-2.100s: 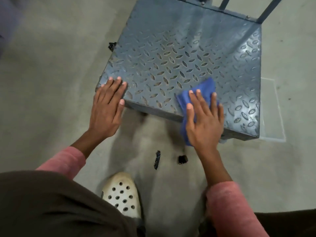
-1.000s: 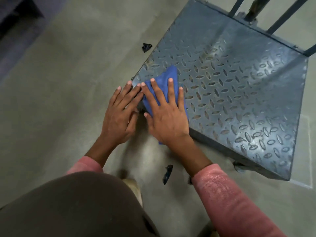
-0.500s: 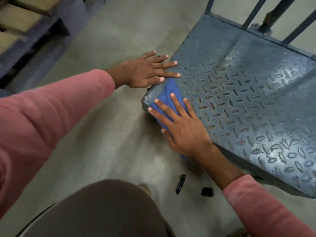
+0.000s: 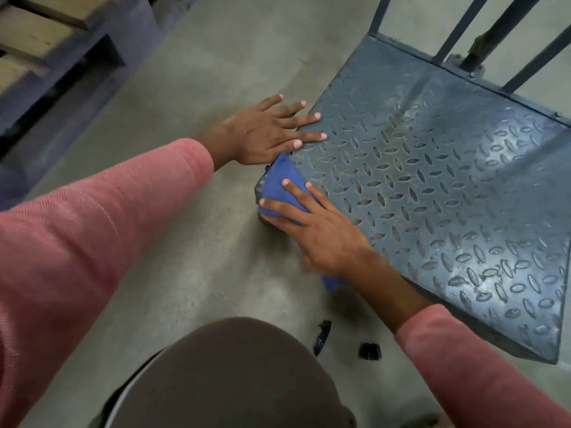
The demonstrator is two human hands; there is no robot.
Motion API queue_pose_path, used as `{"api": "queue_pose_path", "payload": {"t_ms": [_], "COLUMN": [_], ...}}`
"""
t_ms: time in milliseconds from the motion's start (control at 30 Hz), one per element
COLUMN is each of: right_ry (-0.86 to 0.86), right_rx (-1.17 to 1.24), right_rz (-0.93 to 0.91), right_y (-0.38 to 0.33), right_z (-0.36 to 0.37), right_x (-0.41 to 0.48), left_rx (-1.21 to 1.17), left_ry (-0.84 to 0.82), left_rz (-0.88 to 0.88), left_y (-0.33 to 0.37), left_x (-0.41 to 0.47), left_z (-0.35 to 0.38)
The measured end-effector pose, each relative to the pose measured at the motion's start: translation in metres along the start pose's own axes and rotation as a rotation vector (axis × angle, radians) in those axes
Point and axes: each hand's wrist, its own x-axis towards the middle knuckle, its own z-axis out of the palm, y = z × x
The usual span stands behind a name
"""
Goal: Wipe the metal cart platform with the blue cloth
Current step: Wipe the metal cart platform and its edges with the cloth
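While left hand (image 4: 265, 134) lies flat on the platform (image 4: 432, 196) edge, right hand (image 4: 321, 236), fingers (image 4: 298, 190) straight, presses blue cloth (image 4: 282, 177) over its corner.

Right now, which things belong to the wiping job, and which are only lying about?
For the job: blue cloth, metal cart platform, right hand pressing the cloth, left hand resting on the platform's edge.
Lying about: black strip and black lump on the floor, wooden planks upper left.
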Motion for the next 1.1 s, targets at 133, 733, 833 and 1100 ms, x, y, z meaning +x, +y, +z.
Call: {"api": "queue_pose_path", "payload": {"t_ms": [133, 733, 833, 1100], "right_ry": [0.126, 0.366, 0.307, 0.194], "right_rx": [0.146, 0.266, 0.244, 0.522], "right_rz": [0.013, 0.582, 0.541, 0.007], "right_y": [0.017, 0.112, 0.098, 0.148], "right_z": [0.005, 0.011, 0.013, 0.013], "right_x": [-0.056, 0.018, 0.036, 0.072], "left_rx": [-0.04, -0.365, -0.373, -0.316], "left_ry": [0.043, 0.414, 0.521, 0.731], "left_rz": [-0.122, -0.614, -0.647, -0.731], "left_y": [0.023, 0.201, 0.199, 0.201], "left_x": [-0.02, -0.07, -0.077, -0.058], "left_z": [0.005, 0.038, 0.041, 0.042]}}
